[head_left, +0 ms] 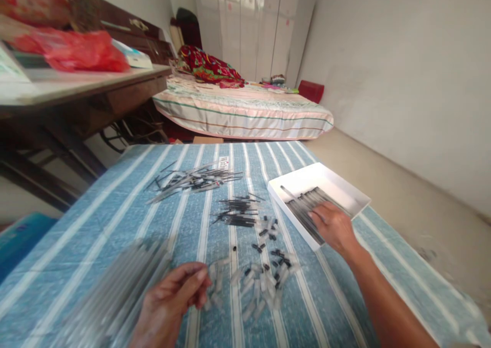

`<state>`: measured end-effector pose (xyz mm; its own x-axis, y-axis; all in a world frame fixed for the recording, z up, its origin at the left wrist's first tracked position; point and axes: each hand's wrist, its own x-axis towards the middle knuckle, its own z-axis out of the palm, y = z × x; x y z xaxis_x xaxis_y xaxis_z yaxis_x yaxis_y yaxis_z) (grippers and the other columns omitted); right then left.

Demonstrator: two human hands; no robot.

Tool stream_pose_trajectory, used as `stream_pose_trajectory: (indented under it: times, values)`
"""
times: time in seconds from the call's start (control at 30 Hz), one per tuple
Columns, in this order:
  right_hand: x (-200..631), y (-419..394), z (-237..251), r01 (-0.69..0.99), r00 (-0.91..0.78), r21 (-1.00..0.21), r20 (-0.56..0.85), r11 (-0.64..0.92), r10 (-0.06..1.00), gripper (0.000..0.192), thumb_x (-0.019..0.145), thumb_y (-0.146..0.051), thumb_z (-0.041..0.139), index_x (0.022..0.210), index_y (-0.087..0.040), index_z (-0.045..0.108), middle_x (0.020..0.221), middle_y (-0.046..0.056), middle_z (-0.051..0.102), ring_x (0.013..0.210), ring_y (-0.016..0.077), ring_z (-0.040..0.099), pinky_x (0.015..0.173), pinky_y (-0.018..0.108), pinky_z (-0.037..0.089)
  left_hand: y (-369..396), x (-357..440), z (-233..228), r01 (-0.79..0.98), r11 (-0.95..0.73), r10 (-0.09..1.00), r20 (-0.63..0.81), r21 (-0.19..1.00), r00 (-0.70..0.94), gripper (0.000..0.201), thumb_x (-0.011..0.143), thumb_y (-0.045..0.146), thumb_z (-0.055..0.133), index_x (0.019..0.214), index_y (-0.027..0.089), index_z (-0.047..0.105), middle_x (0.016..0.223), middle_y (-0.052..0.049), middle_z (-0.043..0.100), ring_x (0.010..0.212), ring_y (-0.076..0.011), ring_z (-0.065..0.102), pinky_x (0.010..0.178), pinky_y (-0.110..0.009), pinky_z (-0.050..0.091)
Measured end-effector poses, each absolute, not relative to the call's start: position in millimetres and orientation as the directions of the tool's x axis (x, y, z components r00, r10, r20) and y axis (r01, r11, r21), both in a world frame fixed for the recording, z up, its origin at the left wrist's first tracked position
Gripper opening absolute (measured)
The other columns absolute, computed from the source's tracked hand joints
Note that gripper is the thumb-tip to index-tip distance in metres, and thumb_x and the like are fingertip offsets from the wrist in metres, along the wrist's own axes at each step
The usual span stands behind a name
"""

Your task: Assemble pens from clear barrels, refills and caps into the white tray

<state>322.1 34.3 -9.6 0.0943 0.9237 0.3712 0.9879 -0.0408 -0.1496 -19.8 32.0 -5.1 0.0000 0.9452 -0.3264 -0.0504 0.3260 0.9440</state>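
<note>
The right hand (334, 227) is laid flat, fingers released, on the finished pens (307, 207) inside the white tray (356, 194) at three o'clock. The left hand (172, 302) is loosely curled near the clear caps (253, 286), seemingly holding nothing. Many refills (195, 179) at twelve o'clock are left unassembled on the worktop (115, 205).

A bedroom in a home is shown. A bed (245, 110) with a striped cover and a heap of red patterned bedding (209, 66) is set against the far wall, beside tall white wardrobe doors (245, 28). A dark wooden desk (95, 90) (cluttered with papers and a red bag) is placed at the left. A blue striped tablecloth (115, 220) is spread in front.
</note>
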Motion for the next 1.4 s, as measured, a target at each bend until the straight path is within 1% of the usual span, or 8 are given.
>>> stream_pose_trajectory:
  times: [0.1,0.23,0.43,0.63,0.93,1.13,1.23,1.4]
  values:
    - [361.9,22.0,-20.8,0.984,0.172,-0.023,0.396,-0.177,0.902,0.033,0.091,-0.031,0.041,0.074,-0.016,0.066,0.084,0.010,0.063,0.080,0.0204,0.056,0.070,0.029,0.037,30.0,-15.0,-6.0,-0.017,0.336,0.941,-0.336,0.942,0.030,0.024,0.056,0.036,0.076,0.068,0.017,0.068,0.058,-0.002,0.066,0.045,-0.0123,0.051,0.045,-0.022,0.040]
    - [384.1,15.3,-31.1,0.971,0.176,0.093,0.357,-0.222,0.917,0.034,0.091,-0.030,0.041,0.075,-0.015,0.067,0.083,0.010,0.064,0.082,0.0211,0.056,0.072,0.029,0.036,28.5,-11.2,-7.6,-0.011,0.340,0.940,-0.339,0.940,0.037,0.027,0.056,0.037,0.076,0.070,0.016,0.068,0.058,-0.002,0.065,0.045,-0.0120,0.051,0.046,-0.022,0.041]
    - [378.4,17.4,-35.6,0.959,0.154,0.172,0.355,-0.226,0.922,0.032,0.090,-0.029,0.044,0.073,-0.016,0.067,0.083,0.009,0.064,0.081,0.0209,0.056,0.072,0.030,0.034,28.5,-9.4,-5.3,0.016,0.337,0.940,-0.338,0.941,0.051,0.028,0.058,0.039,0.075,0.070,0.015,0.067,0.058,-0.002,0.064,0.046,-0.0118,0.052,0.047,-0.022,0.041]
    - [373.6,17.2,-37.9,0.948,0.170,0.192,0.376,-0.256,0.911,0.031,0.089,-0.030,0.046,0.069,-0.015,0.066,0.077,0.009,0.064,0.076,0.0209,0.057,0.069,0.031,0.035,28.0,-11.1,-4.4,0.034,0.345,0.935,-0.346,0.938,0.081,0.026,0.059,0.038,0.072,0.070,0.015,0.066,0.058,-0.001,0.064,0.047,-0.0117,0.051,0.047,-0.023,0.042]
    - [376.8,7.1,-42.3,0.973,0.112,0.113,0.540,-0.204,0.834,0.026,0.086,-0.032,0.048,0.076,-0.014,0.065,0.079,0.009,0.065,0.071,0.0208,0.057,0.066,0.030,0.040,25.8,-13.3,-14.6,-0.005,0.338,0.935,-0.335,0.941,0.118,0.021,0.066,0.032,0.067,0.074,0.014,0.063,0.060,-0.001,0.064,0.047,-0.0100,0.052,0.046,-0.022,0.041]
    - [337.4,7.2,-33.5,0.996,-0.013,-0.060,0.657,0.070,0.754,0.024,0.087,-0.029,0.049,0.076,-0.015,0.064,0.076,0.007,0.065,0.071,0.0178,0.058,0.068,0.027,0.043,26.2,-13.8,-14.2,0.022,0.307,0.946,-0.308,0.951,0.103,0.017,0.068,0.029,0.064,0.071,0.013,0.062,0.058,0.000,0.063,0.045,-0.0090,0.050,0.046,-0.022,0.040]
    - [299.9,11.8,-27.3,0.961,-0.070,-0.174,0.597,0.214,0.799,0.022,0.088,-0.027,0.048,0.076,-0.016,0.064,0.073,0.005,0.064,0.070,0.0162,0.058,0.067,0.025,0.043,27.0,-16.0,-17.5,0.049,0.276,0.958,-0.279,0.960,0.068,0.016,0.068,0.029,0.063,0.070,0.013,0.062,0.058,0.000,0.062,0.044,-0.0087,0.050,0.045,-0.021,0.039]
    - [237.0,29.9,-20.6,0.879,-0.233,-0.310,0.386,0.363,0.893,0.022,0.089,-0.024,0.046,0.077,-0.017,0.063,0.075,0.004,0.062,0.073,0.0161,0.058,0.069,0.025,0.042,29.5,-19.9,-22.2,0.101,0.232,0.972,-0.229,0.967,-0.045,0.017,0.067,0.030,0.064,0.070,0.014,0.061,0.055,0.002,0.061,0.043,-0.0089,0.050,0.044,-0.021,0.039]
